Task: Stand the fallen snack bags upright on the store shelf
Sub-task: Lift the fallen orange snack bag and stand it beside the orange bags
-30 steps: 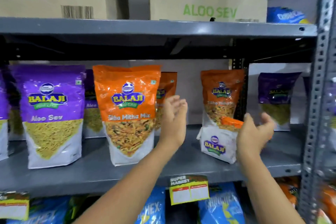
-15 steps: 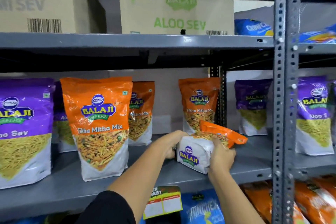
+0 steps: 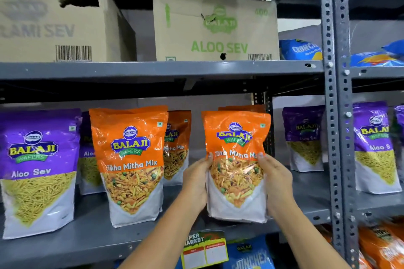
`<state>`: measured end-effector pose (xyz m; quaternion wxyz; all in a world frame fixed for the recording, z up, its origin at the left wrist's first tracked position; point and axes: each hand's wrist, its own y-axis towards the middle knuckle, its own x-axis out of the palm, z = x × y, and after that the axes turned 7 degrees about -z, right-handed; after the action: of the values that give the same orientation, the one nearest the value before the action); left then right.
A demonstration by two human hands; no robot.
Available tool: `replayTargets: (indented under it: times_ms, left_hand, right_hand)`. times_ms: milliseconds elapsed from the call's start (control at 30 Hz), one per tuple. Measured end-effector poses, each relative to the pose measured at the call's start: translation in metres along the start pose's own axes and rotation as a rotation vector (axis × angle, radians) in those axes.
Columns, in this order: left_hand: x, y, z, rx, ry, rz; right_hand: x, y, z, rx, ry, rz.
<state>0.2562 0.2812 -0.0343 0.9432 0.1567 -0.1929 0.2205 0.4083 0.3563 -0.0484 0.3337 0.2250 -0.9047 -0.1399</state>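
Note:
An orange Tikha Mitha Mix bag (image 3: 237, 137) stands upright near the front of the grey middle shelf (image 3: 87, 240). My left hand (image 3: 196, 183) grips its left edge and my right hand (image 3: 276, 181) grips its right edge. Behind it another orange bag (image 3: 242, 108) shows only its top. A second upright orange bag (image 3: 129, 159) stands to the left, with one more (image 3: 178, 144) behind that.
Purple Aloo Sev bags stand at the left (image 3: 37, 168) and right (image 3: 303, 137). A grey perforated upright post (image 3: 336, 116) rises just right of my right hand. Cardboard boxes (image 3: 216, 28) sit on the upper shelf. A price tag (image 3: 204, 249) hangs off the shelf edge.
Both hands closed on the fallen orange bag lying on the shelf and raised it from its crumpled lying pose to upright. The view shifted upward and slightly left.

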Motion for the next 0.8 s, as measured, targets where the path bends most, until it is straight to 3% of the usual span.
replayTargets:
  times_ms: [167,267,800]
  left_hand:
    - [-0.007,-0.002,0.002,0.272,0.056,0.14]
    - [-0.004,-0.005,0.004,0.335,0.062,0.18]
    - [0.009,0.006,-0.01,0.247,0.147,0.346]
  right_hand:
    - [0.006,0.008,-0.011,0.03,0.049,-0.103]
    - [0.006,0.014,-0.011,0.019,0.037,-0.088]
    - [-0.016,0.062,-0.002,0.009,-0.343,-0.153]
